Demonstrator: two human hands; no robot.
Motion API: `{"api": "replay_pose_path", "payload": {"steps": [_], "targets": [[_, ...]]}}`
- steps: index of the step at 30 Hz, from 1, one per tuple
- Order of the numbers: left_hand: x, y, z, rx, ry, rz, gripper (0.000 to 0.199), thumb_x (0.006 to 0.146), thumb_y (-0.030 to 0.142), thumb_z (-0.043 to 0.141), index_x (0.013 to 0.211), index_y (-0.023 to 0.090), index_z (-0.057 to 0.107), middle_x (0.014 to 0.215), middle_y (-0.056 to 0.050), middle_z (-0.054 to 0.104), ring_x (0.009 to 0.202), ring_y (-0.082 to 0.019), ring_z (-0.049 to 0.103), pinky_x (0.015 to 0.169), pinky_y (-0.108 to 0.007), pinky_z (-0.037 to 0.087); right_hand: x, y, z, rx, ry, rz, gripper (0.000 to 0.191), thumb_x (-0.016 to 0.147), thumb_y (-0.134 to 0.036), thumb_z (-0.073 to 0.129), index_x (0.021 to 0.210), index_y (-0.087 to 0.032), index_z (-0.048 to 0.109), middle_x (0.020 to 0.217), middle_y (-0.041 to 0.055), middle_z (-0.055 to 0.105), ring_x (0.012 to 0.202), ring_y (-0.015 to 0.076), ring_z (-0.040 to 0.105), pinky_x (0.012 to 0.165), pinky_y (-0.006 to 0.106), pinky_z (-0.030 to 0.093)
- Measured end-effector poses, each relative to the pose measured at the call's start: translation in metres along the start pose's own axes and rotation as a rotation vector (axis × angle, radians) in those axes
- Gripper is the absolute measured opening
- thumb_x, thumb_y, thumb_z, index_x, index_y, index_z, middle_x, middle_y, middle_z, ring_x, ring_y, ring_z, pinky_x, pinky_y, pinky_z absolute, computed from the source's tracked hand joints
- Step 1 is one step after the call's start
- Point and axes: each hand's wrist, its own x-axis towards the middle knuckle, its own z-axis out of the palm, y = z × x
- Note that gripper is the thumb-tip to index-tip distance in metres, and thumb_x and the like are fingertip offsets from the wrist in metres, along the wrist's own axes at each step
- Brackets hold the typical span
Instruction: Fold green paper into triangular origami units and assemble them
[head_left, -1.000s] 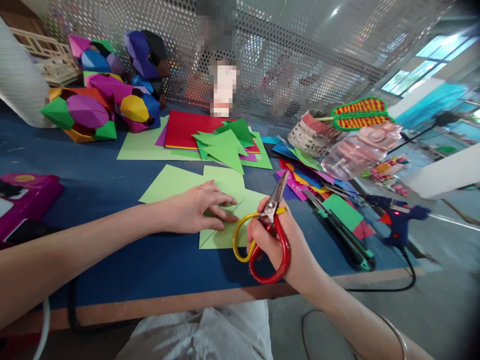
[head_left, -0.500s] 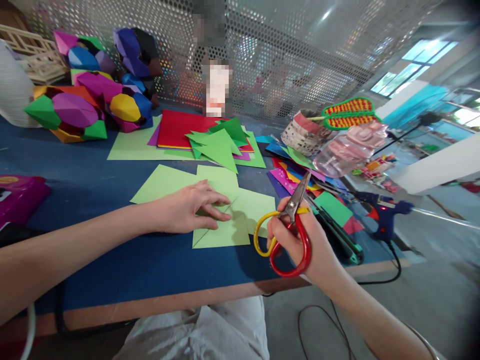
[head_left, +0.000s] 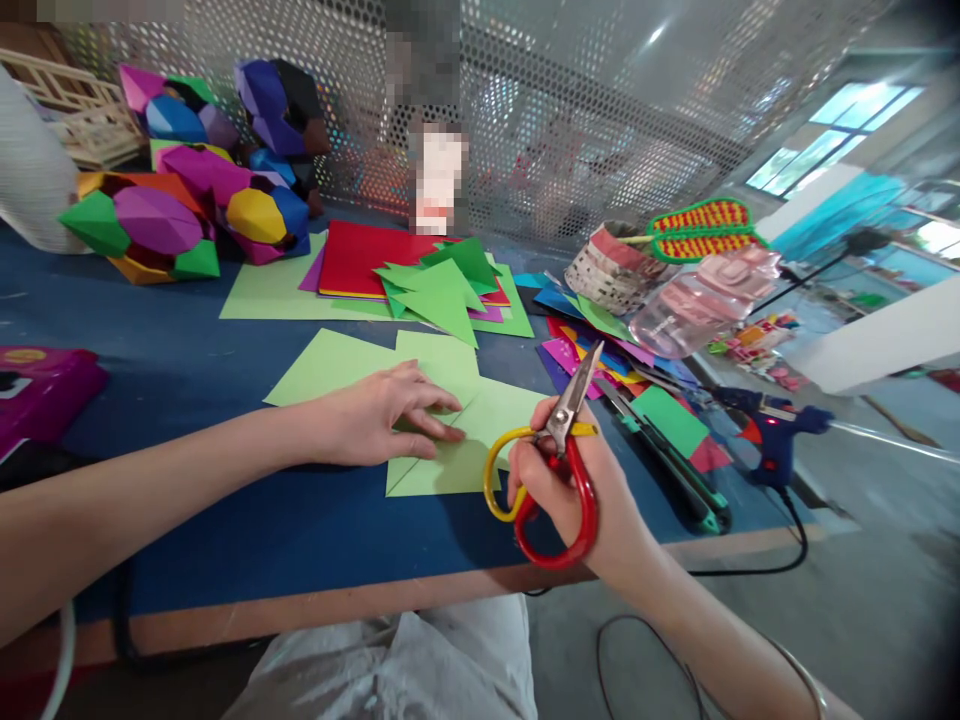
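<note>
Several pale green paper pieces (head_left: 433, 474) overlap on the blue table in front of me. My left hand (head_left: 401, 410) rests on them with its fingers apart, pressing near a diagonal line that runs across the front piece. My right hand (head_left: 577, 480) grips a pair of scissors (head_left: 559, 425) with one yellow and one red handle loop. The blades are closed and point up and away from me, above the table at the right of the green paper. Part of the paper's right side is hidden behind the right hand and the scissors.
Red paper (head_left: 367, 260) and green cut triangles (head_left: 442, 293) lie behind. At right are a cutter knife (head_left: 675, 470), glue gun (head_left: 776, 430), pink bottle (head_left: 701, 295) and fabric pot (head_left: 611, 268). Folded-paper shapes (head_left: 157, 222) stand at left, near a purple object (head_left: 49, 395).
My right hand has moved left and slightly toward me with the scissors, closer to the green paper. My left hand keeps its place on the paper.
</note>
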Motion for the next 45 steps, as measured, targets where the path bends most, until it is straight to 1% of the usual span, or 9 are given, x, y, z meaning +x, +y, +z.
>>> {"api": "replay_pose_path", "payload": {"steps": [5,9,13,21,27,30,36,41,45], "targets": [[0.001,-0.002,0.001,-0.02,-0.004,-0.005,0.047,0.091,0.023,0.07,0.134,0.015,0.054,0.111,-0.001,0.078,0.125,-0.023,0.059,0.117,-0.04,0.022,-0.001,0.003,-0.02,-0.074,-0.008,0.029,0.019,0.094,-0.031,0.057,0.107,-0.028,0.043,0.07,-0.0066,0.06,0.057,0.015,0.061,0.056,0.027,0.05],[0.0,-0.002,0.001,-0.02,0.003,-0.002,0.047,0.09,0.023,0.07,0.134,0.015,0.054,0.11,-0.001,0.078,0.124,-0.023,0.058,0.117,-0.042,0.021,-0.002,-0.003,-0.02,-0.024,-0.011,0.043,0.017,0.094,-0.032,0.058,0.104,-0.029,0.044,0.07,-0.0068,0.062,0.058,0.0153,0.064,0.057,0.027,0.053],[0.001,0.0,0.0,-0.015,0.012,-0.003,0.046,0.089,0.022,0.071,0.132,0.015,0.056,0.107,-0.002,0.079,0.123,-0.023,0.058,0.114,-0.041,0.025,0.0,-0.015,-0.012,0.044,0.032,0.036,0.02,0.094,-0.032,0.059,0.101,-0.028,0.041,0.065,-0.0077,0.064,0.051,0.0145,0.064,0.051,0.025,0.052],[0.002,0.003,-0.002,-0.026,0.002,0.013,0.045,0.088,0.018,0.073,0.13,0.013,0.058,0.107,-0.002,0.079,0.117,-0.023,0.059,0.109,-0.038,0.03,0.002,-0.012,0.006,0.137,-0.035,-0.006,0.02,0.094,-0.028,0.06,0.1,-0.028,0.041,0.067,-0.0068,0.064,0.057,0.0142,0.065,0.057,0.026,0.054],[0.003,0.001,-0.002,0.001,0.015,-0.005,0.047,0.084,0.015,0.073,0.129,0.013,0.059,0.105,-0.004,0.079,0.113,-0.025,0.058,0.101,-0.035,0.039,0.003,-0.023,0.036,0.293,-0.1,0.027,0.02,0.094,-0.028,0.058,0.097,-0.029,0.038,0.063,-0.0088,0.062,0.052,0.0146,0.064,0.052,0.026,0.053],[0.003,-0.002,-0.001,-0.031,0.009,0.009,0.041,0.088,0.013,0.065,0.128,0.017,0.061,0.104,-0.004,0.077,0.113,-0.024,0.06,0.098,-0.034,0.041,0.005,-0.027,0.053,0.351,-0.137,0.026,0.021,0.094,-0.025,0.06,0.099,-0.028,0.039,0.068,-0.0082,0.062,0.057,0.014,0.066,0.055,0.026,0.055],[0.004,-0.004,-0.002,-0.047,0.076,0.155,0.02,0.082,0.004,0.052,0.085,0.019,0.065,0.084,-0.002,0.067,0.087,-0.02,0.062,0.08,-0.03,0.047,0.01,-0.032,0.08,0.399,-0.153,0.002,0.023,0.092,-0.029,0.061,0.1,-0.027,0.039,0.067,-0.0094,0.057,0.053,0.0138,0.065,0.053,0.028,0.056],[0.004,-0.003,-0.003,-0.054,0.071,0.163,0.024,0.08,0.002,0.05,0.084,0.02,0.065,0.086,-0.003,0.069,0.087,-0.021,0.062,0.08,-0.03,0.048,0.013,-0.034,0.081,0.363,-0.174,-0.01,0.021,0.092,-0.029,0.061,0.099,-0.026,0.041,0.07,-0.0087,0.058,0.057,0.0138,0.066,0.057,0.028,0.057],[0.003,-0.002,-0.003,0.037,0.051,0.091,0.038,0.078,-0.002,0.051,0.105,0.019,0.069,0.096,-0.004,0.073,0.1,-0.024,0.063,0.088,-0.033,0.047,0.015,-0.03,0.066,0.32,-0.14,0.001,0.021,0.093,-0.03,0.06,0.101,-0.027,0.041,0.07,-0.0082,0.061,0.057,0.0136,0.065,0.056,0.027,0.055]]}}
